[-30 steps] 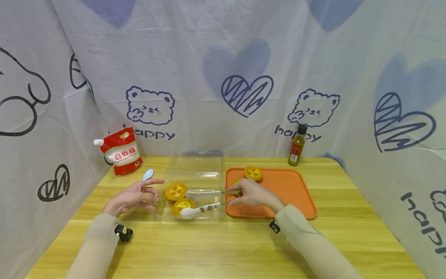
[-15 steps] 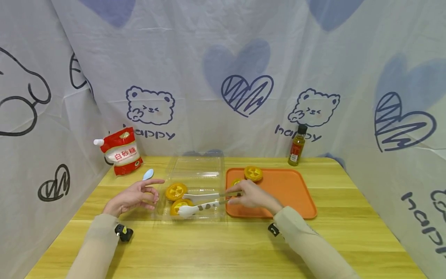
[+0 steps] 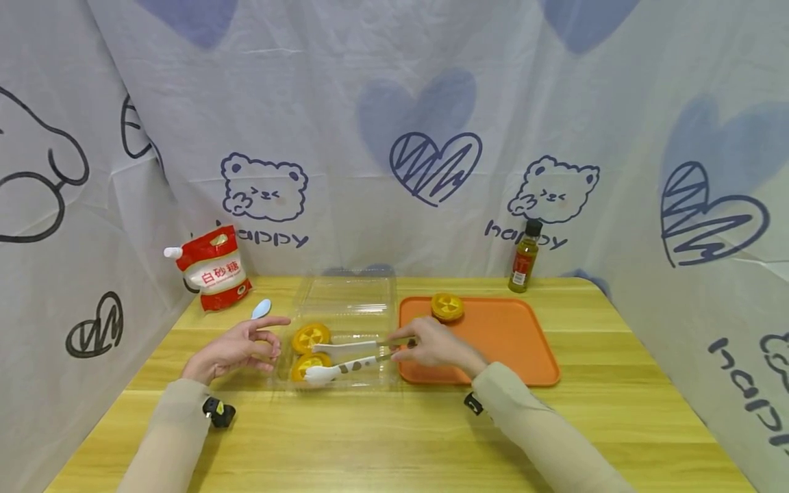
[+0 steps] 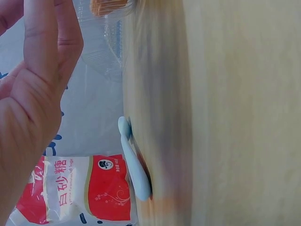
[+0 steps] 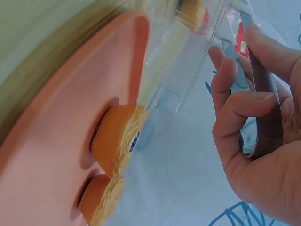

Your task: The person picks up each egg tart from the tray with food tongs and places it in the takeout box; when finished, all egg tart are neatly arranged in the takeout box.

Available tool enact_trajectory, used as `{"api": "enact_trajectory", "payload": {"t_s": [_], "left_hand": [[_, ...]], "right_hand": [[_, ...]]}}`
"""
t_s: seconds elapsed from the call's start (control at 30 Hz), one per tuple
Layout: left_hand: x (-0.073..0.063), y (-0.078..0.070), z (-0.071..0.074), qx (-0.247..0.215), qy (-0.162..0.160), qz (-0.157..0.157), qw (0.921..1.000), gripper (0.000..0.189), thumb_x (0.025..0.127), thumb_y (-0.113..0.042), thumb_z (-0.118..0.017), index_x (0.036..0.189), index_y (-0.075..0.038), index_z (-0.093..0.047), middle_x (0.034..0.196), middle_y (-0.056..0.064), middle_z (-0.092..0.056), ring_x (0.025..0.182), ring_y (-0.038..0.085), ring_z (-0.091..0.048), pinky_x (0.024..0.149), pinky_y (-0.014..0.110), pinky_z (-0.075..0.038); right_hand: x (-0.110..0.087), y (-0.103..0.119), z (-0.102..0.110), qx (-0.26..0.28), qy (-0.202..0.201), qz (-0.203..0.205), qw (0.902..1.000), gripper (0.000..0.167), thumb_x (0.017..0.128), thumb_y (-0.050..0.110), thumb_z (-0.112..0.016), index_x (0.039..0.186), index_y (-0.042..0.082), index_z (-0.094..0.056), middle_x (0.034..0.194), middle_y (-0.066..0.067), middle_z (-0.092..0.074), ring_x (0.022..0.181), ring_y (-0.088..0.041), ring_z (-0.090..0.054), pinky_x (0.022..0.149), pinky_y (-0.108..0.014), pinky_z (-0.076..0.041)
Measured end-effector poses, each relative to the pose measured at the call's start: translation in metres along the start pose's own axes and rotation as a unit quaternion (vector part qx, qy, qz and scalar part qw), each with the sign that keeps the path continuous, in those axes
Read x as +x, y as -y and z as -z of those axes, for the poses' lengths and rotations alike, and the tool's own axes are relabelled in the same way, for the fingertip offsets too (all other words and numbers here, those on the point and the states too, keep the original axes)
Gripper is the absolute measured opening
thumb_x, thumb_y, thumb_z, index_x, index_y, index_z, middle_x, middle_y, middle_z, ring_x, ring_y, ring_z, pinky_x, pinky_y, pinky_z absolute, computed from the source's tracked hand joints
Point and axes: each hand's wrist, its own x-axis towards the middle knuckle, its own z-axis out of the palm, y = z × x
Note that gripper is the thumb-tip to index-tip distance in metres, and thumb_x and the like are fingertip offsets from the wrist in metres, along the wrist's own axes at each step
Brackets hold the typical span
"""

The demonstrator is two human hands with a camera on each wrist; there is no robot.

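Apparently midway through the work, a person's right hand (image 3: 431,342) grips tongs (image 3: 354,366), tips spread at the nearer of two tarts (image 3: 308,335) in a clear container (image 3: 364,384); two other tarts (image 5: 115,139) on an orange tray (image 3: 505,342) seem yet to move. The left hand (image 3: 240,350), fingers loose, holds nothing.

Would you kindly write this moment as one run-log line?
right grip: holds tongs | clear container: two tarts, tongs' tips at front one, contact unclear | orange tray: two more tarts | left grip: holds nothing, beside container
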Motion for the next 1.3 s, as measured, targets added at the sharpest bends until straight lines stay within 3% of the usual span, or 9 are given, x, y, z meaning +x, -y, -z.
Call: {"api": "enact_trajectory", "payload": {"t_s": [0.2,0.37,0.43,0.6,0.7,0.83,1.17,1.23,1.3], "left_hand": [[0.000,0.000,0.000,-0.001,-0.001,0.004,1.0000,0.076,0.090,0.003,-0.061,0.153,-0.002,-0.019,0.097,0.007,-0.059,0.081,0.019,-0.062,0.077,0.037,-0.061],[0.001,0.000,0.000,-0.002,0.001,0.005,1.0000,0.076,0.089,0.003,-0.062,0.153,-0.002,-0.020,0.098,0.008,-0.059,0.082,0.019,-0.063,0.077,0.038,-0.061],[0.001,0.001,0.000,-0.002,0.001,0.004,1.0000,0.076,0.090,0.003,-0.062,0.153,-0.002,-0.020,0.099,0.009,-0.059,0.082,0.019,-0.063,0.077,0.038,-0.061],[0.001,0.002,0.001,-0.005,0.005,0.000,1.0000,0.076,0.089,0.004,-0.061,0.153,-0.001,-0.020,0.098,0.009,-0.059,0.082,0.018,-0.063,0.077,0.038,-0.061],[0.000,0.002,0.001,-0.007,0.007,-0.004,0.9999,0.076,0.089,0.004,-0.061,0.153,-0.001,-0.019,0.097,0.008,-0.059,0.081,0.018,-0.063,0.076,0.037,-0.061],[-0.001,0.003,0.001,-0.007,0.007,-0.005,0.9999,0.075,0.090,0.005,-0.060,0.153,0.000,-0.019,0.097,0.007,-0.060,0.081,0.018,-0.063,0.076,0.038,-0.061],[0.000,0.003,0.001,-0.003,0.007,-0.007,0.9999,0.075,0.090,0.005,-0.060,0.153,-0.001,-0.019,0.097,0.007,-0.060,0.081,0.018,-0.063,0.076,0.038,-0.061],[0.000,0.003,0.001,-0.005,0.008,-0.007,0.9999,0.076,0.090,0.005,-0.060,0.153,-0.001,-0.019,0.096,0.007,-0.060,0.081,0.018,-0.063,0.076,0.038,-0.061],[0.000,0.003,0.001,-0.006,0.008,-0.007,0.9999,0.076,0.089,0.005,-0.060,0.153,-0.001,-0.019,0.096,0.007,-0.060,0.081,0.018,-0.063,0.076,0.038,-0.061]], "right_hand": [[0.003,0.001,-0.002,0.010,0.011,0.004,0.9999,0.039,0.091,0.022,-0.070,0.129,0.013,-0.066,0.113,-0.008,-0.073,0.043,-0.009,-0.025,0.043,-0.021,-0.028],[0.000,0.000,0.001,0.015,0.016,0.000,0.9998,0.040,0.090,0.023,-0.071,0.129,0.018,-0.066,0.079,-0.016,-0.068,0.044,-0.009,-0.025,0.044,-0.021,-0.028],[-0.001,0.000,0.004,0.020,0.017,-0.001,0.9997,0.040,0.090,0.024,-0.072,0.129,0.019,-0.066,0.081,-0.016,-0.068,0.047,-0.009,-0.026,0.045,-0.022,-0.028],[-0.004,-0.001,0.012,0.019,0.014,-0.011,0.9997,0.039,0.090,0.027,-0.072,0.128,0.020,-0.067,0.104,-0.003,-0.073,0.051,-0.009,-0.031,0.049,-0.023,-0.031],[-0.005,-0.003,0.014,0.017,0.019,-0.017,0.9995,0.039,0.090,0.026,-0.072,0.128,0.019,-0.067,0.106,-0.003,-0.073,0.050,-0.011,-0.028,0.053,-0.024,-0.035],[-0.005,-0.005,0.013,0.018,0.023,-0.015,0.9994,0.039,0.090,0.024,-0.071,0.128,0.015,-0.066,0.122,-0.005,-0.070,0.048,-0.011,-0.025,0.052,-0.023,-0.035],[-0.016,-0.016,0.014,0.037,0.002,-0.021,0.9991,0.040,0.090,0.029,-0.071,0.128,0.019,-0.067,0.122,-0.006,-0.069,0.050,-0.011,-0.028,0.051,-0.024,-0.033],[-0.020,-0.020,0.015,0.044,-0.001,-0.023,0.9988,0.040,0.090,0.030,-0.071,0.128,0.020,-0.067,0.123,-0.006,-0.069,0.054,-0.008,-0.039,0.053,-0.023,-0.036],[-0.023,-0.023,0.017,0.049,-0.011,-0.026,0.9984,0.040,0.089,0.030,-0.072,0.128,0.021,-0.067,0.125,-0.005,-0.068,0.055,-0.008,-0.040,0.055,-0.024,-0.038]]}}
